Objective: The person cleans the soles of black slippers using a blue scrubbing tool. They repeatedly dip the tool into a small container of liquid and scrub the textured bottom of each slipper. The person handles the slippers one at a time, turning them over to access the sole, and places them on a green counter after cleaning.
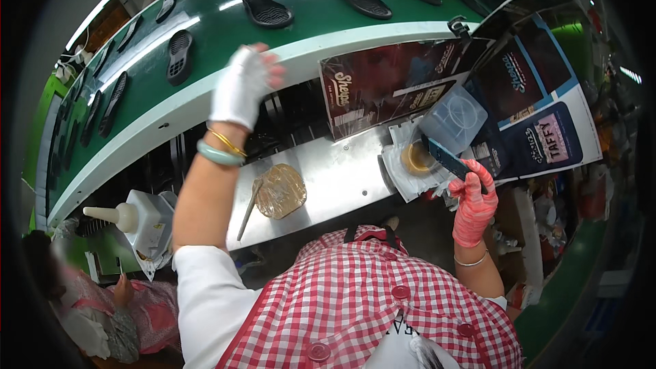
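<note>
My left hand, in a white glove with bare fingertips, is raised by the near edge of a green conveyor belt. Its fingers are stretched out with nothing in them. The nearest black shoe sole lies on the belt to its left, and another sole lies beyond it. At the right, my right hand, in a pink-red glove, grips a dark flat brush-like handle. The far end of this handle reaches over a round pot with yellowish contents; its tip is hidden.
On the metal bench sits a plastic-wrapped brown round lump with a thin stick beside it. A clear plastic tub tilts by printed cardboard panels. A white spouted bottle stands left. Another person sits lower left.
</note>
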`<state>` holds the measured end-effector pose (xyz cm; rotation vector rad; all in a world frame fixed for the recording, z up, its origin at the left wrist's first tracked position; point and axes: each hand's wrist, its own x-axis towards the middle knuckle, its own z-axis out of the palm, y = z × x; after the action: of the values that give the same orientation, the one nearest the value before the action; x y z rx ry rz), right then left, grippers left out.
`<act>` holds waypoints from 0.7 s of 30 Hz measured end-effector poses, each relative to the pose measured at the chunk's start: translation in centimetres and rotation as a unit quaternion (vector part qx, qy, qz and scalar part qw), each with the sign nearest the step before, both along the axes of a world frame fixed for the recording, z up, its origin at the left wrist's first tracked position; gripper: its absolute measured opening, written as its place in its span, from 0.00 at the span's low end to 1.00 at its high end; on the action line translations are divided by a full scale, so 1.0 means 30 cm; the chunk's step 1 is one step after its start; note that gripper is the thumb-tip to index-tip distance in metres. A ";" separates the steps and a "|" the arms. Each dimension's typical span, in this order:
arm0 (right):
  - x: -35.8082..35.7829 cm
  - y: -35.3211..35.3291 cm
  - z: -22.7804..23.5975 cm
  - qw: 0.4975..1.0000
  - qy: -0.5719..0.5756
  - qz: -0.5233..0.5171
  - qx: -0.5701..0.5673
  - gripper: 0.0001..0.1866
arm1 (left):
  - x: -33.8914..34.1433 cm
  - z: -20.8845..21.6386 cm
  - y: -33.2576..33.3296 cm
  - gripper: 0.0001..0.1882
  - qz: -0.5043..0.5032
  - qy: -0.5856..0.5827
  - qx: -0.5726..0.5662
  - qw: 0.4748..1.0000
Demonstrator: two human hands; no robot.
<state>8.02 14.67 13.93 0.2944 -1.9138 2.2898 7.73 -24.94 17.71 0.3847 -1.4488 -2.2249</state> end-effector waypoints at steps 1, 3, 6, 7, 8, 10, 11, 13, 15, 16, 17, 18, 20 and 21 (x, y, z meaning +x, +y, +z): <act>0.002 0.008 -0.010 1.000 -0.016 0.001 -0.003 0.13 | -0.014 -0.034 -0.171 0.23 0.123 0.024 -0.176 0.976; -0.005 0.028 -0.039 0.999 -0.042 -0.007 -0.009 0.13 | -0.006 -0.009 -0.454 0.25 0.328 -0.114 -0.617 0.706; -0.016 0.047 -0.077 0.997 -0.063 -0.046 -0.008 0.13 | -0.022 0.056 -0.507 0.34 0.290 -0.486 -0.666 0.486; -0.019 0.044 -0.080 0.997 -0.065 -0.051 -0.008 0.13 | -0.014 0.062 -0.548 0.36 0.256 -0.552 -0.621 0.494; -0.020 0.021 -0.067 0.994 -0.081 -0.075 -0.012 0.14 | -0.002 0.061 -0.602 0.36 0.234 -0.551 -0.606 0.523; -0.041 0.025 -0.077 0.996 -0.075 -0.057 0.011 0.13 | 0.058 0.025 -0.765 0.36 0.229 -0.482 -0.588 0.608; -0.052 0.026 -0.073 0.995 -0.083 -0.061 0.012 0.13 | 0.075 0.004 -0.831 0.36 0.266 -0.430 -0.515 0.692; -0.082 0.055 -0.088 0.991 -0.110 -0.068 0.033 0.12 | 0.127 0.024 -0.764 0.28 0.263 -0.208 -0.300 0.893; -0.121 0.121 -0.160 0.982 -0.151 -0.086 0.070 0.13 | 0.145 0.076 -0.330 0.38 0.229 -0.021 -0.273 0.934; -0.138 0.131 -0.188 0.979 -0.158 -0.090 0.092 0.14 | 0.198 0.091 -0.173 0.39 0.196 0.014 -0.275 0.941; -0.153 0.147 -0.220 0.974 -0.164 -0.100 0.116 0.14 | 0.232 0.085 -0.046 0.39 0.160 0.052 -0.272 0.948; -0.178 0.164 -0.267 0.976 -0.164 -0.088 0.113 0.16 | 0.288 0.044 0.024 0.39 0.085 0.074 -0.260 0.959; -0.212 0.158 -0.309 0.967 -0.190 -0.082 0.150 0.17 | 0.343 -0.061 0.177 0.38 -0.034 0.114 -0.198 0.973; -0.226 0.158 -0.337 0.966 -0.195 -0.078 0.153 0.17 | 0.346 -0.112 0.271 0.38 -0.083 0.133 -0.146 0.977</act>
<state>1.25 19.40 3.82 -0.2937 -2.3817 2.0624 18.09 -16.79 14.36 -0.1309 -1.6735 -2.0451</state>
